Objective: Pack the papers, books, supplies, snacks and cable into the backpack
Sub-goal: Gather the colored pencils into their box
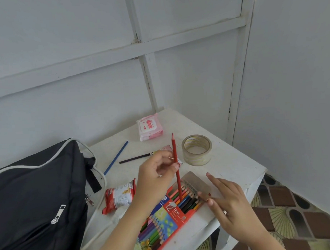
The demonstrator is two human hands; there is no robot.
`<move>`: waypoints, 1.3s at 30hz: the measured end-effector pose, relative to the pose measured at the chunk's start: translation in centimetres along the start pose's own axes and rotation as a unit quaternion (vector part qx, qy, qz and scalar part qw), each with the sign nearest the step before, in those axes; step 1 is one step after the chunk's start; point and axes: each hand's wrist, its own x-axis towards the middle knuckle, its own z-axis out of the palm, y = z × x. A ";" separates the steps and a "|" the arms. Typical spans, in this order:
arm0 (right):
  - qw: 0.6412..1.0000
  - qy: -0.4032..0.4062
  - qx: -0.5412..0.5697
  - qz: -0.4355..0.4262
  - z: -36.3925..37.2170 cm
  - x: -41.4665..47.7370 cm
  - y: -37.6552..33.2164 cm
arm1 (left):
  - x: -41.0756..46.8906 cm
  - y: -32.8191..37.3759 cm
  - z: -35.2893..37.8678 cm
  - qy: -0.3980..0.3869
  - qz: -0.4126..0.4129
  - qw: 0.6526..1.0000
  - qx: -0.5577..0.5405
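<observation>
Table [227,165]: white, set in a room corner, occupying the centre and lower centre of the frame.

Backpack [37,194]: dark, with pale piping, at lower left, resting against the left edge of the table. One outer zip is visible and closed.

Pencil box [169,214]: lies flat at lower centre, near the front edge of the table. Its flap is open toward the upper right, exposing a row of coloured pencils.

Red pencil [174,158]: stands nearly upright, point up. Its lower end is inside the box, among the other pencils.

Left hand [156,173]: fingers curled, thumb and fingertips pinching the red pencil at mid-length, above the box.

Right hand [228,199]: fingers straight and spread, lying on the open flap. The thumb touches the exposed pencil ends. It grips nothing.

Snack pack [120,197]: red and white, between the backpack and the box, just left of the left wrist.

Tape roll [197,150]: clear, flat on the table, right of centre, just beside the red pencil.

Blue pencil [116,157] and dark pencil [135,158]: loose on the table, left of centre, above the left hand.

Tissue pack [150,127]: pink, at the far corner of the table, centre of the frame.
</observation>
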 end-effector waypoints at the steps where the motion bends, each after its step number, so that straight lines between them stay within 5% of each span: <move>1: 1.000 0.000 0.002 0.005 0.0 0.0 0.0 | 0.1 -0.2 0.3 -0.011 -0.001 1.000 0.017; 10: 1.000 0.001 0.005 0.017 0.3 -0.4 0.4 | 0.7 -1.2 2.0 -0.064 0.071 0.985 0.147; 19: 0.998 -0.012 0.037 0.049 0.6 -0.5 0.4 | 0.3 -2.8 3.1 -0.124 0.052 0.966 0.223; 28: 0.997 -0.043 0.013 0.071 0.6 0.1 -0.3 | -2.5 -4.4 2.3 -0.152 0.123 0.904 0.380; 39: 0.995 -0.068 -0.072 0.027 1.2 2.0 -1.9 | -3.9 -4.1 0.0 -0.104 0.134 0.881 0.443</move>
